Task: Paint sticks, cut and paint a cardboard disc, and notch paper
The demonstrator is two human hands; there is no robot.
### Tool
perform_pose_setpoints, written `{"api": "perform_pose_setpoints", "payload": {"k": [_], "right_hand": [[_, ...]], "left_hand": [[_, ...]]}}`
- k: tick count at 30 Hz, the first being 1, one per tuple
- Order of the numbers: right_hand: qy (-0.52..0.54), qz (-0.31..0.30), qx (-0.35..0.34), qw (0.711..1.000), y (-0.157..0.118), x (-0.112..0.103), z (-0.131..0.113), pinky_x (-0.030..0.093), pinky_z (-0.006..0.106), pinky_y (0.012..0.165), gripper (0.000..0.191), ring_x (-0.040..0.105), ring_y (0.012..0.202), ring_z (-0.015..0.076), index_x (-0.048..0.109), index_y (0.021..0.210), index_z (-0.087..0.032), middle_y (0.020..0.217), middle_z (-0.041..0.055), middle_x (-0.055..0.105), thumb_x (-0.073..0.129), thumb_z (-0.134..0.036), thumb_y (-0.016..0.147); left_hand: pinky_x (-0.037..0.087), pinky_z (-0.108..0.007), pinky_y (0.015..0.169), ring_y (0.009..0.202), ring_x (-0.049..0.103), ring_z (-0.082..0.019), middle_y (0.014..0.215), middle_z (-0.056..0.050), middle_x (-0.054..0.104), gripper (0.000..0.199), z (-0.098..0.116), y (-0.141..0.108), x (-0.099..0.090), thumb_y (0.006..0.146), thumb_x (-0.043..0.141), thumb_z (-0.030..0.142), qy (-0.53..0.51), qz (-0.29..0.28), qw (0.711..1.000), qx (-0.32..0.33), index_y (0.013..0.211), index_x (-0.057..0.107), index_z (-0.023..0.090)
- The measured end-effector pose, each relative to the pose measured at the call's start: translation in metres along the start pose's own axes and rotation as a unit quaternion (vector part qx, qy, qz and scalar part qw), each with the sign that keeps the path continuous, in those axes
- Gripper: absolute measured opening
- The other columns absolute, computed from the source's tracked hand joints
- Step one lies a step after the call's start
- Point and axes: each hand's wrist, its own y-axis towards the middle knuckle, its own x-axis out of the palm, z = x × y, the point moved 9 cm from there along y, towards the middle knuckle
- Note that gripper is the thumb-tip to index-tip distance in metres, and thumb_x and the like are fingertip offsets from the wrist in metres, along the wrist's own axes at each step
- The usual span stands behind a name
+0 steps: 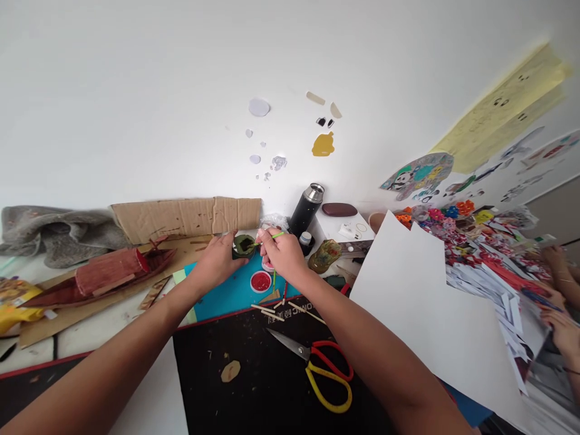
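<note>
Right hand (284,254) pinches a green stick (276,235), left hand (215,261) clasps a jar (243,244) near the far edge of the blue sheet (225,296)

both bare arms are reaching forward and converging near the middle of the view. the left arm (122,356) is slanting up from the lower left corner, while the right arm (367,332) is slanting up from the lower right. the left wrist (198,279) is running nearly in line with its forearm. the left grip (217,257) is curving with its back facing up, the fingers pointing ahead and the thumb (240,262) stretching sideways to the right, apart from them. the right grip (285,254) is folding inward, thumb and fingers pinching together, and is resting near the left grip, apart from it.
</note>
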Motion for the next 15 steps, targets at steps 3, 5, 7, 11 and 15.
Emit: {"api": "perform_pose_setpoints", "payload": {"k": [3, 5, 7, 11, 15], "right_hand": [[0.016, 0.016, -0.014, 1.0, -0.002, -0.006, -0.004, 0.051, 0.025, 0.053, 0.056, 0.069, 0.052, 0.0145, 0.069, 0.091, -0.024, 0.067, -0.0019, 0.068, 0.045, -0.069, 0.113], [0.033, 0.022, -0.026, 0.999, -0.003, -0.009, -0.006, 0.051, 0.025, 0.053, 0.057, 0.068, 0.052, 0.0144, 0.069, 0.09, -0.024, 0.067, -0.0018, 0.067, 0.044, -0.07, 0.113], [0.051, 0.026, -0.035, 0.998, -0.005, -0.012, -0.008, 0.051, 0.025, 0.053, 0.057, 0.068, 0.051, 0.0143, 0.069, 0.091, -0.024, 0.067, -0.0019, 0.066, 0.045, -0.072, 0.112], [0.085, 0.042, -0.024, 0.995, -0.009, -0.016, -0.007, 0.049, 0.025, 0.049, 0.058, 0.067, 0.05, 0.0135, 0.069, 0.092, -0.024, 0.068, -0.002, 0.065, 0.047, -0.076, 0.11], [0.118, 0.056, -0.013, 0.991, -0.014, -0.019, -0.008, 0.048, 0.025, 0.047, 0.06, 0.067, 0.05, 0.0133, 0.069, 0.092, -0.024, 0.068, -0.0017, 0.065, 0.05, -0.079, 0.107]], "left_hand": [[0.048, -0.055, 0.119, 0.144, 0.059, -0.046, 0.153, -0.023, 0.069, 0.086, -0.002, -0.005, -0.004, 0.085, 0.078, 0.039, 0.0, -0.011, 1.0, -0.01, 0.161, 0.047, 0.011], [0.047, -0.055, 0.12, 0.145, 0.058, -0.045, 0.156, -0.025, 0.066, 0.09, -0.003, -0.012, -0.013, 0.087, 0.077, 0.042, 0.0, -0.013, 1.0, -0.016, 0.163, 0.044, 0.008], [0.046, -0.055, 0.122, 0.146, 0.055, -0.044, 0.159, -0.023, 0.064, 0.088, -0.004, -0.022, -0.028, 0.09, 0.075, 0.045, -0.004, 0.002, 1.0, -0.016, 0.164, 0.043, 0.009], [0.049, -0.054, 0.117, 0.137, 0.061, -0.041, 0.142, -0.016, 0.074, 0.063, 0.001, -0.053, -0.062, 0.093, 0.072, 0.052, -0.012, 0.04, 0.999, 0.017, 0.145, 0.063, 0.018], [0.055, -0.051, 0.105, 0.121, 0.068, -0.039, 0.124, -0.011, 0.078, 0.043, 0.004, -0.094, -0.066, 0.094, 0.069, 0.062, -0.03, -0.001, 0.999, 0.039, 0.119, 0.073, 0.027]]}}
